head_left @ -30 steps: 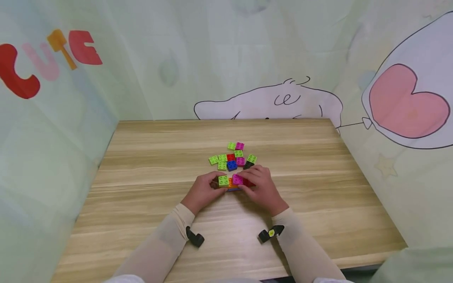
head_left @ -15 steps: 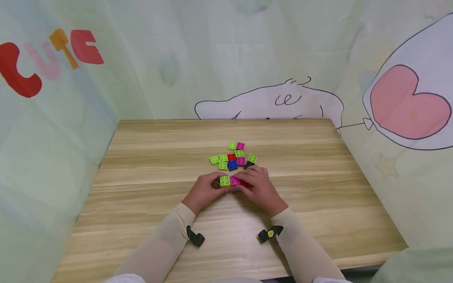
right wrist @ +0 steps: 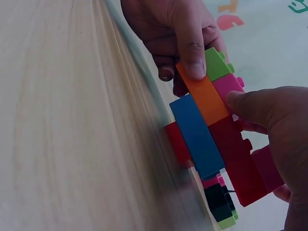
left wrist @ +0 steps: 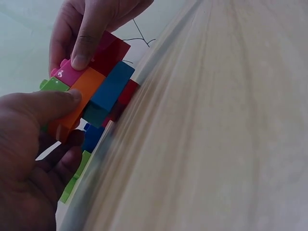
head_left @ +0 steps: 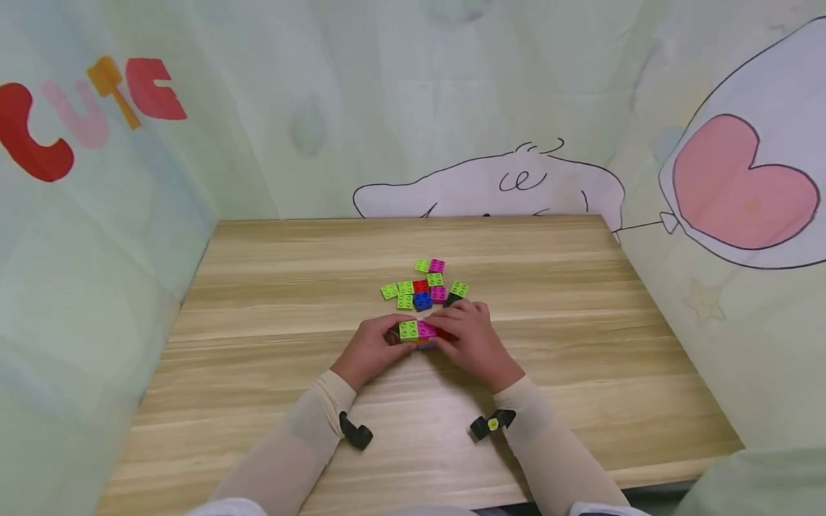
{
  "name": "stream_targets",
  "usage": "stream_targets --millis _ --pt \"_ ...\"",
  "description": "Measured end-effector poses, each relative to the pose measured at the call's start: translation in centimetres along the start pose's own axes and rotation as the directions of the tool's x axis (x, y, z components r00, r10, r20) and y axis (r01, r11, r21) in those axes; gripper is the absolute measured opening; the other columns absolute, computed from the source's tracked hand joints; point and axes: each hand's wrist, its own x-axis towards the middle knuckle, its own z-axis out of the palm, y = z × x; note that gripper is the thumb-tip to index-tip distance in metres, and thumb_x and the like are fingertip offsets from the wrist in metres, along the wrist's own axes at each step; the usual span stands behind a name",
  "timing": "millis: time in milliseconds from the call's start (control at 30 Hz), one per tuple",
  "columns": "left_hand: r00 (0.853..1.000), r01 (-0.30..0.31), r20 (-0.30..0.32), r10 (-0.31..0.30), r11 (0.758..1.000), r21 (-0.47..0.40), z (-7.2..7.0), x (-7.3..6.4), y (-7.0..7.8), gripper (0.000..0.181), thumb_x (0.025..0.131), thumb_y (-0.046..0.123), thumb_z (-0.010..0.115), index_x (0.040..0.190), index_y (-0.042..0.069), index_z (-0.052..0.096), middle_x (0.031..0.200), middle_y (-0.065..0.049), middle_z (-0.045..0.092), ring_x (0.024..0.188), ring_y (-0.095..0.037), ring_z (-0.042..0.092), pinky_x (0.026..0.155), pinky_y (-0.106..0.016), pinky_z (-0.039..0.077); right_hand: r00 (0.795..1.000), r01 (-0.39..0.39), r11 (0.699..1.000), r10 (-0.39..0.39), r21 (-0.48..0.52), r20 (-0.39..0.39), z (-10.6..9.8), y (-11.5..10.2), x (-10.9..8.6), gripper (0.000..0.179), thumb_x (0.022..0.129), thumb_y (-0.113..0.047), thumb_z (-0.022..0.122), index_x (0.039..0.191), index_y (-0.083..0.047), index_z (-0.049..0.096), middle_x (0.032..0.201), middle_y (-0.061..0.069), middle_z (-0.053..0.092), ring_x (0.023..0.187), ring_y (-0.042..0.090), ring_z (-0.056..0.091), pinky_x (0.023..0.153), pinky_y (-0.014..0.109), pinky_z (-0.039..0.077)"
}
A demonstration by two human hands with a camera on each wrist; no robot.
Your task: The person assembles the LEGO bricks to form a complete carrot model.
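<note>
Between both hands stands a stack of toy building blocks. In the right wrist view, a small red block (right wrist: 178,143) is lowest, under a long blue block (right wrist: 196,137). An orange block (right wrist: 204,98) and a dark red block (right wrist: 238,161) lie side by side above. A lime green block (head_left: 409,330) and a magenta block (head_left: 426,329) sit side by side over the orange one. My left hand (head_left: 373,347) grips the orange block at the left end, thumb on its near side. My right hand (head_left: 476,344) pinches the magenta block; another magenta block (right wrist: 268,168) sits partly behind it.
Beyond the stack lie several loose blocks: lime green (head_left: 389,291), red (head_left: 421,286), blue (head_left: 422,300), magenta (head_left: 438,294) and black (head_left: 453,299), the last partly behind my right hand. The wooden table (head_left: 271,287) meets printed cloth walls (head_left: 290,107).
My right hand has shifted slightly left, bringing the magenta block against the lime green one. The orange studs seen between them earlier are covered. My left hand holds nearly the same place.
</note>
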Motion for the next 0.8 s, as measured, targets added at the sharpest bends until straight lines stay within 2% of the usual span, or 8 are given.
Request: stream_targets --millis 133,267,333,433,500,567,667,800 --pt "1.000 0.002 -0.015 -0.002 1.000 0.015 -0.1 0.0 0.0 0.045 0.086 0.022 0.087 0.129 0.023 0.072 0.095 0.005 0.070 0.082 -0.016 0.062 0.073 -0.033 0.055 1.000 0.011 0.998 -0.009 0.066 -0.028 0.1 0.1 0.0 0.034 0.092 -0.033 0.080 0.123 -0.021 0.077 0.122 -0.005 0.074 0.114 0.019 0.055 0.098 0.047 0.033" --pt "1.000 0.017 -0.009 -0.017 1.000 0.012 0.0 0.1 0.2 0.048 0.086 0.022 0.087 0.131 0.023 0.071 0.096 0.004 0.070 0.082 -0.016 0.063 0.075 -0.034 0.056 0.989 -0.073 0.969 0.100 0.237 -0.108 0.3 1.1 -0.3 0.038 0.099 -0.035 0.071 0.130 -0.012 0.073 0.130 0.001 0.069 0.121 0.023 0.054 0.104 0.049 0.036" --pt "0.999 0.032 -0.005 -0.032 0.999 0.008 0.0 0.2 0.3 0.048 0.086 0.022 0.087 0.132 0.023 0.071 0.096 0.003 0.070 0.083 -0.017 0.063 0.075 -0.035 0.056 0.966 -0.119 0.934 0.187 0.337 -0.178 0.5 2.3 -0.4 0.037 0.102 -0.029 0.065 0.130 -0.006 0.071 0.129 0.006 0.068 0.121 0.026 0.055 0.104 0.050 0.039" --pt "0.998 0.055 0.004 -0.055 0.998 0.003 -0.1 0.2 0.3 0.048 0.086 0.023 0.087 0.131 0.024 0.071 0.097 0.004 0.070 0.084 -0.017 0.062 0.075 -0.035 0.056 0.912 -0.205 0.869 0.336 0.450 -0.234 0.7 4.5 -0.2 0.029 0.104 -0.019 0.062 0.125 -0.002 0.071 0.121 0.011 0.069 0.114 0.028 0.058 0.098 0.049 0.045" --pt "0.998 0.068 0.009 -0.068 0.998 0.002 -0.2 0.2 0.2 0.046 0.086 0.023 0.087 0.129 0.025 0.071 0.097 0.005 0.070 0.084 -0.017 0.062 0.076 -0.035 0.055 0.885 -0.271 0.837 0.411 0.475 -0.220 0.9 6.1 0.2 0.027 0.102 -0.016 0.065 0.124 -0.002 0.072 0.118 0.012 0.069 0.110 0.029 0.059 0.094 0.048 0.047" --pt "0.997 0.076 0.010 -0.076 0.997 0.003 -0.3 0.2 0.2 0.043 0.086 0.023 0.087 0.126 0.025 0.072 0.098 0.006 0.070 0.084 -0.017 0.062 0.076 -0.035 0.055 0.872 -0.342 0.821 0.458 0.456 -0.171 1.1 7.4 0.6 0.030 0.099 -0.016 0.070 0.127 -0.004 0.071 0.120 0.012 0.068 0.111 0.030 0.058 0.095 0.049 0.047" --pt "0.997 0.079 0.014 -0.079 0.997 -0.004 -0.4 0.1 0.2 0.041 0.086 0.023 0.087 0.124 0.024 0.073 0.099 0.007 0.071 0.085 -0.016 0.063 0.076 -0.035 0.056 0.891 -0.384 0.839 0.446 0.386 -0.082 1.3 9.0 1.2 0.040 0.095 -0.014 0.075 0.134 -0.008 0.067 0.130 0.013 0.066 0.121 0.033 0.056 0.105 0.053 0.043" --pt "0.997 0.077 0.028 -0.077 0.997 -0.018 -0.3 0.0 0.2 0.041 0.086 0.022 0.087 0.124 0.023 0.073 0.100 0.007 0.071 0.085 -0.016 0.063 0.076 -0.035 0.056 0.948 -0.314 0.908 0.317 0.278 0.036 1.7 10.2 1.6 0.050 0.093 -0.010 0.073 0.142 -0.013 0.063 0.143 0.012 0.059 0.132 0.036 0.050 0.115 0.058 0.031"
